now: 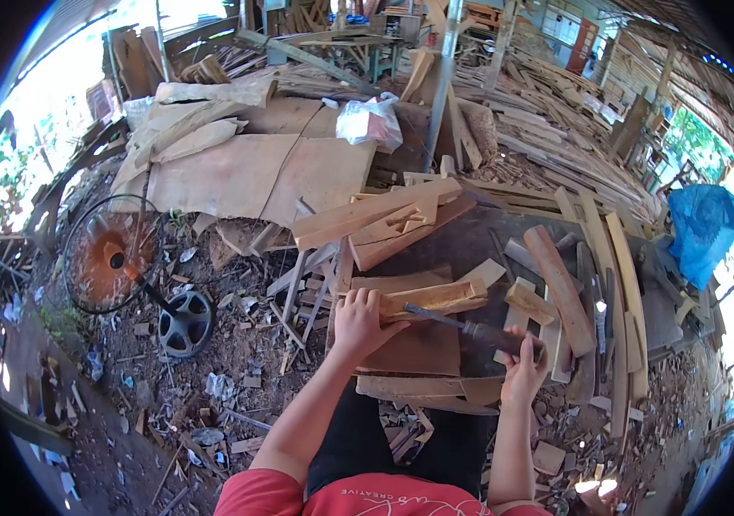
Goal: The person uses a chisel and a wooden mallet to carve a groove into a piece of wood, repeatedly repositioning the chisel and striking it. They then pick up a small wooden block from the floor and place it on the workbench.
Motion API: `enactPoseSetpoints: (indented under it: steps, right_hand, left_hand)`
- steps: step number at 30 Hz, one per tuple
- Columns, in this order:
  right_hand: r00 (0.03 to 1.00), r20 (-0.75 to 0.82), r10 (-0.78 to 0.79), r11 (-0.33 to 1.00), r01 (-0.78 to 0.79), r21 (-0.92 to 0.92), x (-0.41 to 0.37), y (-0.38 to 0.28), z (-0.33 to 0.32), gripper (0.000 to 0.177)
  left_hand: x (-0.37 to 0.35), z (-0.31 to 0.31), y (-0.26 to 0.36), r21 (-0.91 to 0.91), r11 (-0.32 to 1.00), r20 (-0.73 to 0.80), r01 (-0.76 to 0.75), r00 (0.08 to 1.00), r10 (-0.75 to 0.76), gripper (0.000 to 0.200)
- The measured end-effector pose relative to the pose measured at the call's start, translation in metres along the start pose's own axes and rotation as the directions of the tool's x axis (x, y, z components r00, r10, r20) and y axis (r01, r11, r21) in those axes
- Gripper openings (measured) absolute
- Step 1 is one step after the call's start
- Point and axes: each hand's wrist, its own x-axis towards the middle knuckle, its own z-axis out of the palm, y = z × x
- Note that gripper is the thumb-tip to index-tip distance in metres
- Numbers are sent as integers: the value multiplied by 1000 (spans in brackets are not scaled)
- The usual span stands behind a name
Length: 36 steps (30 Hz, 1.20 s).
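Note:
My left hand [360, 325] grips the near end of a short pale wood block [440, 299], which lies over a flat brown board [423, 348] on the workbench. In my right hand [523, 365] is a chisel [483, 332], its dark handle inside my closed fingers. The chisel's metal blade points left, its tip at the wood block's lower edge; whether it touches cannot be made out. Right of the block lies a smaller wood offcut [532, 301].
Long planks [384, 215] lie across the bench's far side, and a reddish beam [560, 288] rests to the right. A fan [113, 258] stands at left on littered ground. A white plastic bag [370, 122] sits on large slabs; a blue sheet [702, 228] hangs at right.

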Motion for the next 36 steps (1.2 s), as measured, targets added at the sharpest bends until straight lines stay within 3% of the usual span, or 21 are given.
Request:
enactPoseSetpoints:
  steps: [4, 6, 12, 20, 22, 24, 26, 29, 32, 33, 36]
  right_hand:
    - [999, 11, -51, 989, 52, -136, -15, -10, -32, 18]
    - [995, 17, -101, 988, 102, -120, -18, -16, -42, 18]
    - [959, -108, -263, 951, 240, -193, -14, -41, -43, 23]
    - [875, -135, -465, 851, 399, -342, 12, -63, -23, 21]
    - [844, -125, -521, 821, 456, -343, 20, -66, -9, 18]
    - [810, -139, -570, 814, 533, -229, 26, -71, 12, 13]
    - [778, -99, -620, 768, 576, -279, 35, -67, 23, 15]
    - [666, 84, -741, 632, 735, -246, 41, -69, 54, 14]
    - [615, 111, -781, 592, 785, -184, 45, -69, 79, 13]
    - [630, 124, -767, 612, 776, -153, 47, -70, 82, 23]
    - [704, 118, -700, 700, 709, -83, 45, -73, 96, 26]
  left_hand:
    - [2, -2, -3, -101, 983, 1, -153, 988, 154, 60]
    - [0, -4, -1, -107, 981, 37, -163, 985, 168, 60]
    - [-2, -7, 3, -131, 985, 34, -109, 993, 114, 61]
    - [-3, -6, 0, -149, 986, 30, -68, 997, 73, 60]
    - [-2, -6, -2, -179, 981, 32, -77, 996, 85, 60]
    - [-2, -7, -4, -185, 976, 11, -112, 993, 116, 60]
    - [-1, -8, -5, -199, 974, 19, -112, 993, 118, 59]
    - [-2, -8, -5, -208, 973, 30, -102, 993, 111, 59]
    - [-2, -5, -4, -200, 975, 13, -92, 995, 97, 58]
    - [-2, -5, -4, -193, 976, -3, -96, 995, 97, 58]
    - [-2, -6, -1, -194, 979, 1, -64, 998, 66, 58]
